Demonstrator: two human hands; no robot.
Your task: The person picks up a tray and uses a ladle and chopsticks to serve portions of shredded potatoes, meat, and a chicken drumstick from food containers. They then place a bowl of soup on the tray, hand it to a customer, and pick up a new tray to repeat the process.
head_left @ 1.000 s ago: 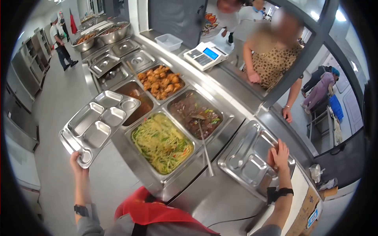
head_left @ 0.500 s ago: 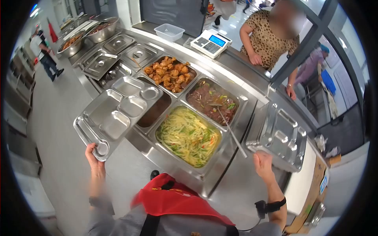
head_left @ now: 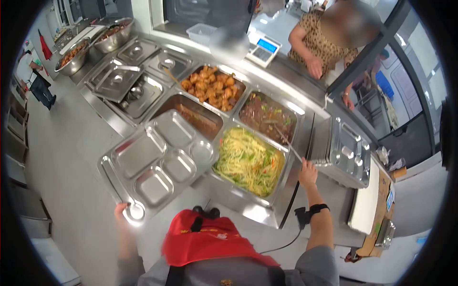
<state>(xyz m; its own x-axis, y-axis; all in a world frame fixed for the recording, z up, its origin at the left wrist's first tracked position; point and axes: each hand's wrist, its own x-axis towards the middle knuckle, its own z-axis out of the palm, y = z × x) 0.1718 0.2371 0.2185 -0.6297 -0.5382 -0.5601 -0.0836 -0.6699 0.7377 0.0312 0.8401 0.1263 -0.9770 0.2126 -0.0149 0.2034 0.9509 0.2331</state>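
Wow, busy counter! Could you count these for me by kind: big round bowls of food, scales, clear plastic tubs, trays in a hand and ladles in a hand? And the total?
Bowls: 2
Scale: 1
Tub: 1
Tray in the left hand: 1
Ladle in the right hand: 1
Total: 6

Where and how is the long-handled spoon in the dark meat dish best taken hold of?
Probably by the free end of the spoon handle, coming from the person's side: the thin shaft slants out over the pan rim toward the right hand, its other end lying in the dark meat dish.
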